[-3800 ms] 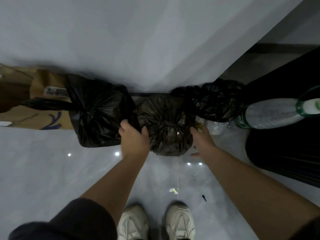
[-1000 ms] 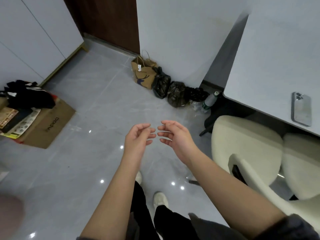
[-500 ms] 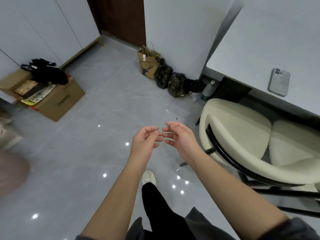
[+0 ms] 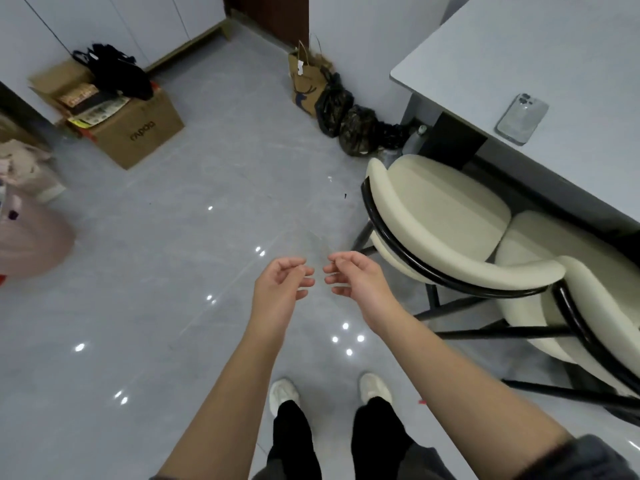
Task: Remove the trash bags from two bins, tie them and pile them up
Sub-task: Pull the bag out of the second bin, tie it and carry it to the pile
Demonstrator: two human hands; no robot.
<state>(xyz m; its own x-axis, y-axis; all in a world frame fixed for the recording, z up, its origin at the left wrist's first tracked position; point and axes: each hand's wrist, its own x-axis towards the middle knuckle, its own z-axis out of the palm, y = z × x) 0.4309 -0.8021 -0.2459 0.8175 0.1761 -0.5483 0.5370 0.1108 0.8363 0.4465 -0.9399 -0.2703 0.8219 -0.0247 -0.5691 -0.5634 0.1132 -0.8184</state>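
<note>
Standing well apart from trash bags [image 4: 358, 131], gripping nothing w/ L hand [image 4: 280, 289] or R hand [image 4: 356, 282].
Holding both hands out front, fingers loosely curled, tips near each other but not touching. Seeing dark bags sitting in a row on floor along far wall, touching one another, betw. brown paper bag [image 4: 304, 81] and leg of table [image 4: 502, 46]; bottle [image 4: 414, 142] just beside last bag.

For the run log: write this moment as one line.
left hand: open, empty | right hand: open, empty | bags: untouched, on floor against wall, beside paper bag
</note>
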